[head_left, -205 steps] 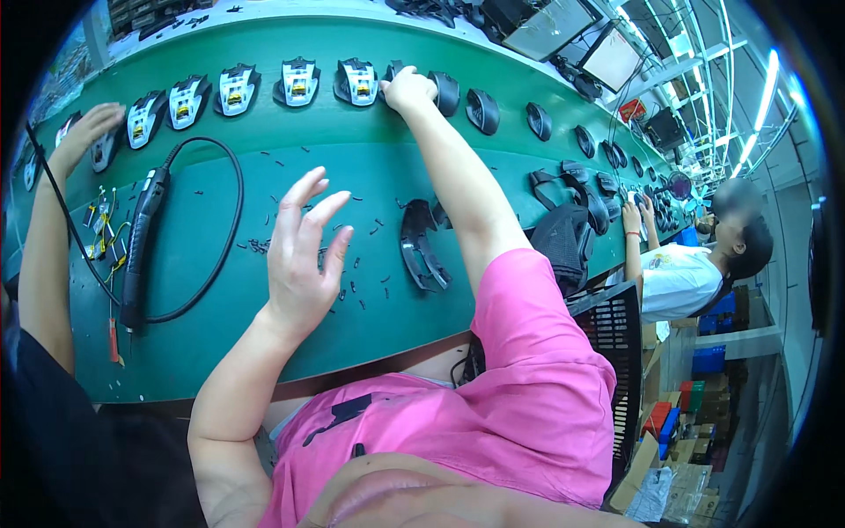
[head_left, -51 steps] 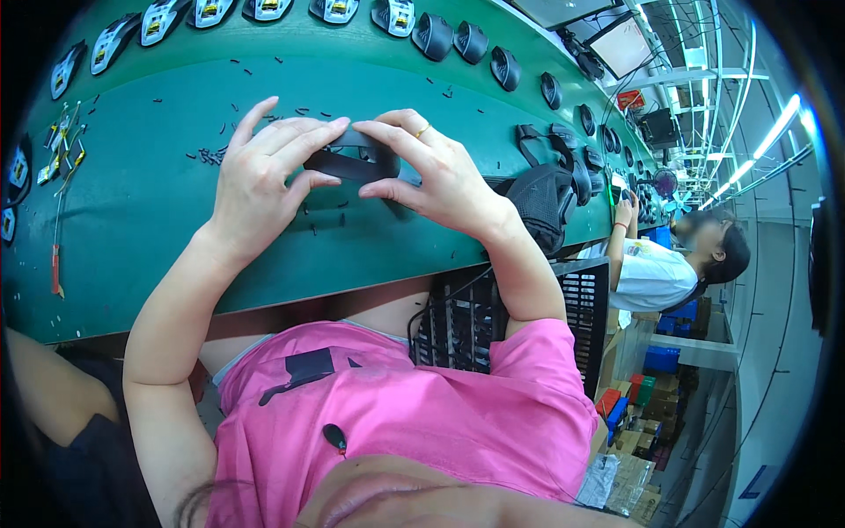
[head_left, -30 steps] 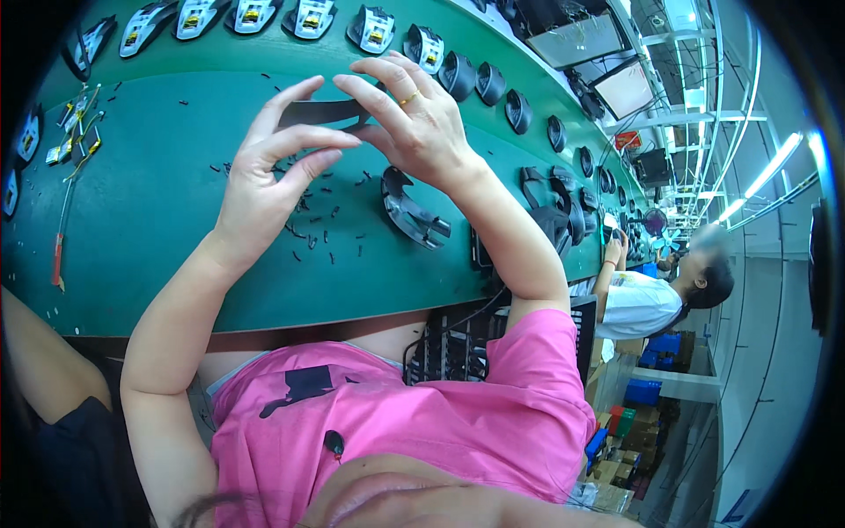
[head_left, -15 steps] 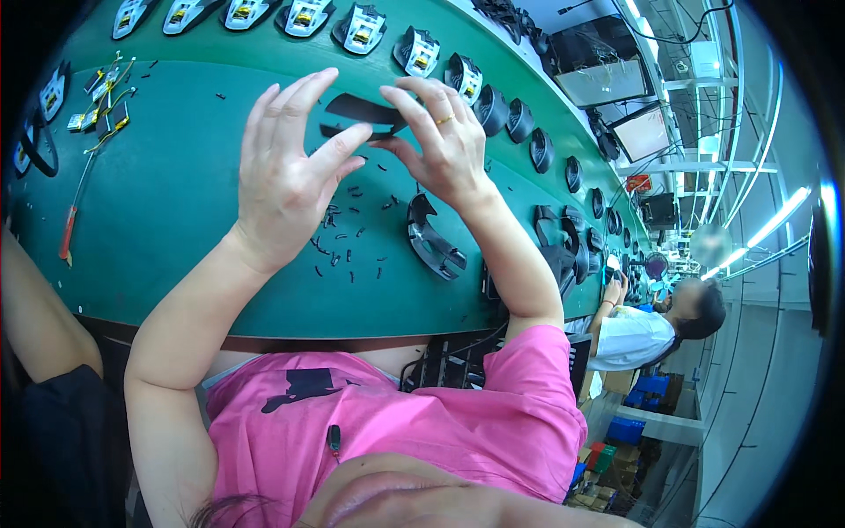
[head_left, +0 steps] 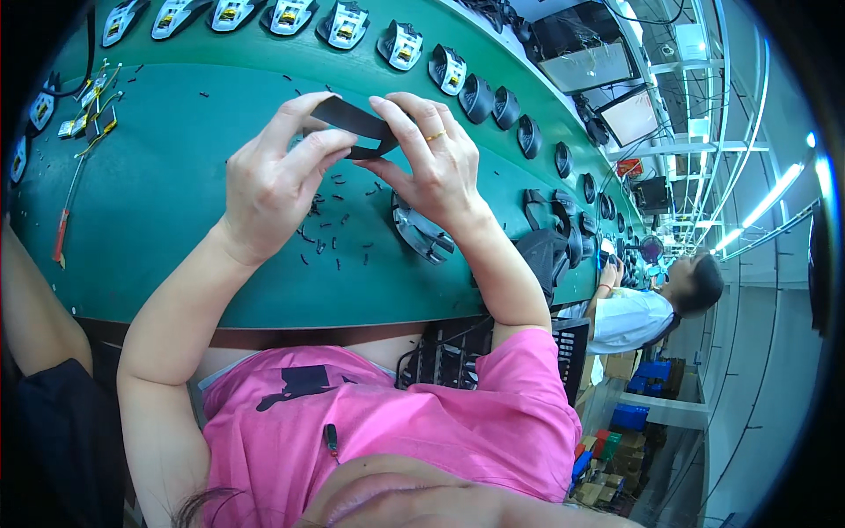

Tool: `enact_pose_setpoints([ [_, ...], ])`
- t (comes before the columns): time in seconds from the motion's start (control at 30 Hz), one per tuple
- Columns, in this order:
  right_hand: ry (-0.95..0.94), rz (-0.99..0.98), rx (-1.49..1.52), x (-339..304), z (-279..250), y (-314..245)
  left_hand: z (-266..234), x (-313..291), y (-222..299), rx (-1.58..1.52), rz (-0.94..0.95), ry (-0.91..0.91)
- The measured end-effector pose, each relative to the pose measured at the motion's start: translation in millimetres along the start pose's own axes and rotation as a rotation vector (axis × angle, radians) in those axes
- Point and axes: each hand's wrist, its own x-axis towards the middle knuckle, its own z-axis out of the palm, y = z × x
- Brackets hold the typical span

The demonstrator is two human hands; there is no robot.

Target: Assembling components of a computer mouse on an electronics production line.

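A black curved plastic piece (head_left: 352, 119) is held up above the green table between my two hands. My left hand (head_left: 273, 185) is closed on its left end, with fingertips on the upper edge and the thumb below. At the other end, my right hand (head_left: 436, 163) pinches it between fingers and thumb. Another black curved plastic part (head_left: 419, 231) lies on the table below my right wrist, partly covered by it. Small black bits (head_left: 321, 238) are scattered on the tabletop under my hands.
Grey-white housings with yellow parts (head_left: 343, 25) line the table's far side, followed by black curved shells (head_left: 506, 107) to the right. Wired yellow-black modules (head_left: 92, 110) and a red-handled tool (head_left: 60, 238) lie at the left. A co-worker (head_left: 638, 312) sits at the right.
My left fingers have closed in onto the black piece, having been spread beside it. The piece has turned a little between my hands. The whole view has shifted slightly.
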Motion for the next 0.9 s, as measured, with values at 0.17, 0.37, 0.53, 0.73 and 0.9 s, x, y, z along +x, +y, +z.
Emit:
enact_pose_setpoints([
  [0.17,-0.07,0.065,0.034,4,0,-9,1,3,-1,-0.791,-0.58,-0.012],
  [0.37,-0.134,0.135,0.007,2,7,-1,-3,3,-12,-0.376,-0.474,-0.092],
  [0.53,-0.139,0.397,0.004,-12,15,35,13,-14,-23,0.301,-0.089,-0.239],
  [0.73,-0.172,0.688,0.113,-36,23,78,19,-22,-75,0.674,-0.242,-0.405],
  [0.9,-0.218,0.591,0.08,-43,-1,67,18,-14,-74,0.629,-0.22,-0.579],
])
